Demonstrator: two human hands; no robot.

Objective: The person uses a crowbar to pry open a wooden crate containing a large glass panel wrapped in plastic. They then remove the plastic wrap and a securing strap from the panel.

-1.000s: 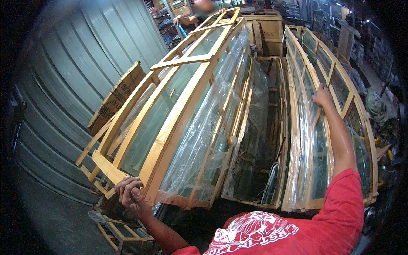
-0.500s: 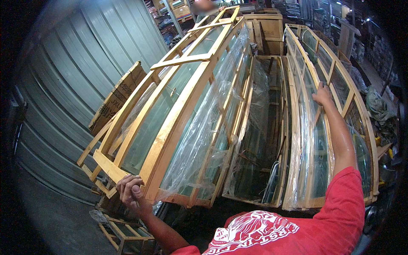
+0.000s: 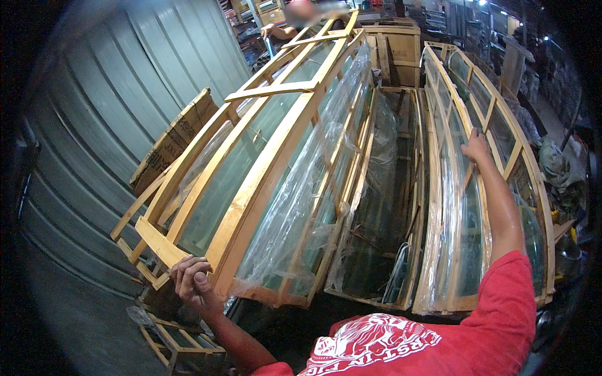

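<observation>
My left hand [image 3: 195, 282] is closed round the near end of a long wooden crate [image 3: 251, 197], where a short cross board [image 3: 157, 241] meets the rails. Sheets of greenish glass [image 3: 216, 216] stand on edge inside this crate, partly wrapped in clear plastic film [image 3: 301, 203]. On the right, my right hand [image 3: 478, 148] is wrapped over the top rail of a second wooden crate [image 3: 458, 304], which also holds film-covered glass. At the far end, another person's hand [image 3: 278, 31] holds a blue-handled thing that I cannot make out.
Between the two crates stands a darker open wooden frame [image 3: 371, 299] with loose film and white strips. A marked wooden board [image 3: 172, 141] leans by the corrugated metal wall [image 3: 106, 119]. A low frame [image 3: 182, 344] sits at lower left; a big wooden box [image 3: 401, 47] stands behind.
The other person has shifted at the far end, and an arm with a blue-handled thing now shows left of the crate. My hands keep their holds; the view has moved slightly.
</observation>
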